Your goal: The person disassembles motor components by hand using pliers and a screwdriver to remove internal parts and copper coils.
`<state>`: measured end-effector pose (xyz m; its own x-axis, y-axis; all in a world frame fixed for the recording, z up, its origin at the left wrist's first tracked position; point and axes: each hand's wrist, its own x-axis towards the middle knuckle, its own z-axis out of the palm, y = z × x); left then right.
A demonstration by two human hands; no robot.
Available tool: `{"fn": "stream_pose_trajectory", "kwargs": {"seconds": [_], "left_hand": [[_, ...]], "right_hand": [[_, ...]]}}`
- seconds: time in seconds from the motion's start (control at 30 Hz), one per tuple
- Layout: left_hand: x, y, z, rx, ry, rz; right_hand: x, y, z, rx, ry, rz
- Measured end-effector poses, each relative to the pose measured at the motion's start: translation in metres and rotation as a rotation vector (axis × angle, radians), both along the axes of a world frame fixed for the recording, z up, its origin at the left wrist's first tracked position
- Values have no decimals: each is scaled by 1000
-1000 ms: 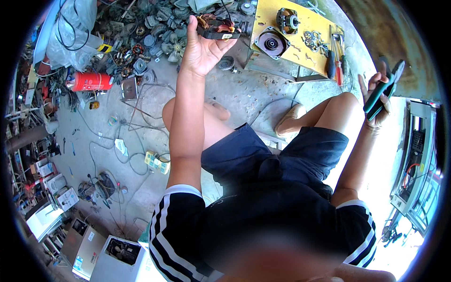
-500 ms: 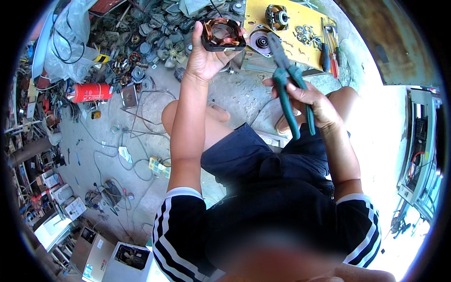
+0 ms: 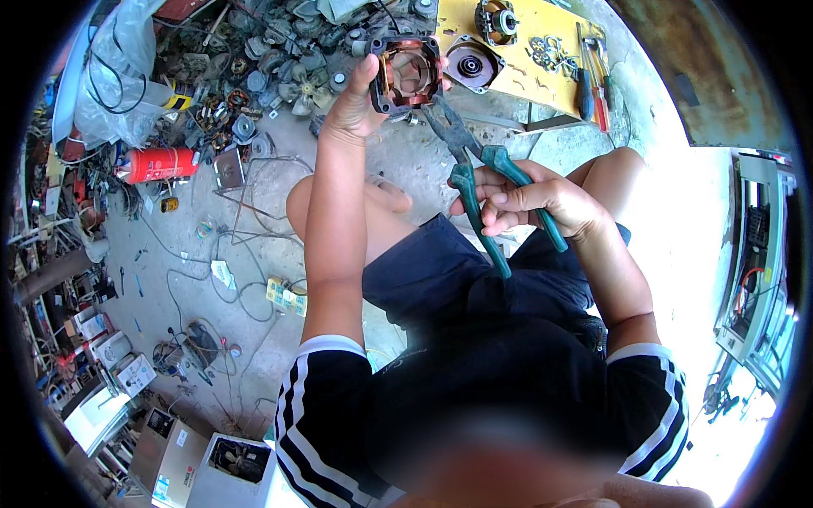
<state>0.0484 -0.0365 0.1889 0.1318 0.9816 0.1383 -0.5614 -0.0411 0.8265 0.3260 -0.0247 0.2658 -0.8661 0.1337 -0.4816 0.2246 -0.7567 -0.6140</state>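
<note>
My left hand (image 3: 353, 106) grips a motor stator (image 3: 378, 74), a dark squarish frame with copper windings round an open middle. Its opening faces up toward me. In my right hand (image 3: 542, 203) is a pair of pliers (image 3: 474, 151) with green handles, the handles spread apart. The jaws of the pliers reach the lower right edge of the stator; whether they touch it I cannot tell. Just beyond, a round motor end cover (image 3: 472, 64) lies at the edge of a yellow board (image 3: 529, 19).
On the board rest a motor part with a shaft (image 3: 496, 23), a cluster of small metal parts (image 3: 550, 56) and several screwdrivers (image 3: 585, 93). Old motor parts (image 3: 292, 63) are heaped at the far left. A red cylinder (image 3: 159, 164) and cables (image 3: 182, 275) lie on the floor.
The pliers have swung left and their jaws now come up to the stator, with the handles opened wider. My left hand has tilted the stator so its opening faces me more.
</note>
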Motion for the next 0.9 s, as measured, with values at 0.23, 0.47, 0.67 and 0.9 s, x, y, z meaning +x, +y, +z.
{"fn": "stream_pose_trajectory", "kwargs": {"seconds": [0.23, 0.47, 0.67, 0.9], "left_hand": [[-9, 0, -8, 17, 15, -56], [4, 2, -1, -99, -126, 54], [11, 7, 1, -320, -478, 121], [-17, 10, -19, -359, -703, 172]], "right_hand": [[1, -1, -1, 128, -59, 45], [-4, -7, 2, 428, -116, 70], [-11, -21, -25, 1676, -411, 2], [-1, -7, -38, 772, -270, 139]]}}
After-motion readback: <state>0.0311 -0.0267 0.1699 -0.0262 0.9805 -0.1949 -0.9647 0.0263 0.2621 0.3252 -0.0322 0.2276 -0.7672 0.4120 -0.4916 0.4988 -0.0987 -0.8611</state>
